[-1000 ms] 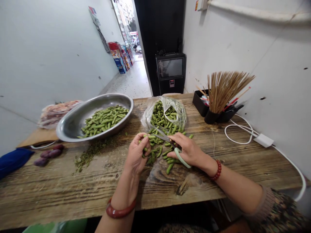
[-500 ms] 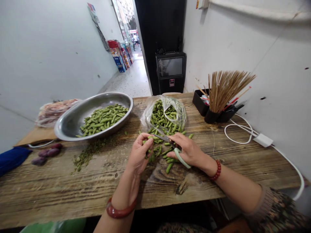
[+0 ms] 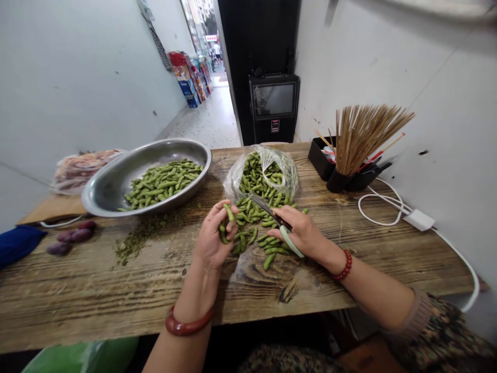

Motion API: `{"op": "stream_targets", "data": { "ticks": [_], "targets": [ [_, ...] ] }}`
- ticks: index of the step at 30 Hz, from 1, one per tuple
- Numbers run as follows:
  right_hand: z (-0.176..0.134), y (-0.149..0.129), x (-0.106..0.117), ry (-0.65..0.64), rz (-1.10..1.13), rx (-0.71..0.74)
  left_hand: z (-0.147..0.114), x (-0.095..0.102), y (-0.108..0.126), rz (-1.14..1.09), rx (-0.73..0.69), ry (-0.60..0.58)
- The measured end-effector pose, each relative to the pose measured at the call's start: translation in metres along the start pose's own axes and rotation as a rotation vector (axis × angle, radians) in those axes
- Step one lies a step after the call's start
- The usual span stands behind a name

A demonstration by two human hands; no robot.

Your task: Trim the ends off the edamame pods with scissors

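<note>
My left hand (image 3: 213,234) is curled round a few green edamame pods (image 3: 229,213), palm turned up above the table. In my right hand (image 3: 301,230) is a pair of scissors (image 3: 288,239) with pale green handles, its blades pointing up and left over loose pods (image 3: 268,260). Just beyond both hands, a clear plastic bag (image 3: 232,180) lies open with many pods spilling out of it. To the left stands a large steel bowl (image 3: 111,185), tilted in view, holding a heap of pods (image 3: 165,182).
Small green trimmings (image 3: 134,243) lie below the bowl, near several purple fruits (image 3: 75,234) and a blue cloth (image 3: 19,246). Bagged meat (image 3: 81,171) is behind the bowl. At right are a black holder (image 3: 321,160) of skewers (image 3: 363,140) and a white cable with an adapter (image 3: 419,219).
My left hand has drawn left, away from the scissors, and its pods now show more plainly. The scissor blades no longer meet the pod. The view has tipped slightly down.
</note>
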State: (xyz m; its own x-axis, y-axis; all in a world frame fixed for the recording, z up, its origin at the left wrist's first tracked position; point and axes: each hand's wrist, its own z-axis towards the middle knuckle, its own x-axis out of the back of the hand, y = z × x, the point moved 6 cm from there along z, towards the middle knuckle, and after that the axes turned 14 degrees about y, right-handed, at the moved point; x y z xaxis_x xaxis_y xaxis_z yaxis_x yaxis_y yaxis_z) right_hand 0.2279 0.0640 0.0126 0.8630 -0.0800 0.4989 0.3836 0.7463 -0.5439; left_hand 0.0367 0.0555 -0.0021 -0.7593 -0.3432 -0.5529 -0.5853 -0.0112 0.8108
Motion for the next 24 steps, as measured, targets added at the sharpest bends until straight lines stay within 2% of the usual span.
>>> {"op": "stream_targets", "data": {
  "ticks": [3, 6, 8, 10, 13, 16, 19, 24],
  "targets": [
    [0.0, -0.001, 0.002, 0.017, 0.006, -0.001, 0.001, 0.001, 0.0, 0.001, 0.036, 0.0],
    [0.0, -0.002, 0.002, 0.005, 0.007, 0.005, -0.001, -0.001, -0.003, 0.215, -0.006, 0.003],
    [0.0, -0.002, 0.001, -0.002, 0.003, 0.011, -0.003, -0.002, -0.004, 0.485, -0.113, 0.004],
    [0.0, -0.001, 0.0, -0.011, -0.006, 0.014, -0.004, -0.007, -0.005, 0.824, -0.292, -0.028],
    [0.0, 0.001, -0.001, -0.028, -0.025, 0.008, -0.009, -0.017, -0.01, 1.294, -0.557, -0.148],
    [0.0, 0.002, -0.002, -0.035, -0.032, 0.004, -0.012, -0.019, -0.019, 1.575, -0.636, -0.226],
    [0.0, 0.002, -0.002, -0.034, -0.031, 0.009, -0.013, -0.017, -0.018, 1.631, -0.677, -0.207],
    [0.0, 0.002, -0.002, -0.022, -0.028, 0.012, -0.011, -0.014, -0.02, 1.485, -0.675, -0.236]
  ]
}}
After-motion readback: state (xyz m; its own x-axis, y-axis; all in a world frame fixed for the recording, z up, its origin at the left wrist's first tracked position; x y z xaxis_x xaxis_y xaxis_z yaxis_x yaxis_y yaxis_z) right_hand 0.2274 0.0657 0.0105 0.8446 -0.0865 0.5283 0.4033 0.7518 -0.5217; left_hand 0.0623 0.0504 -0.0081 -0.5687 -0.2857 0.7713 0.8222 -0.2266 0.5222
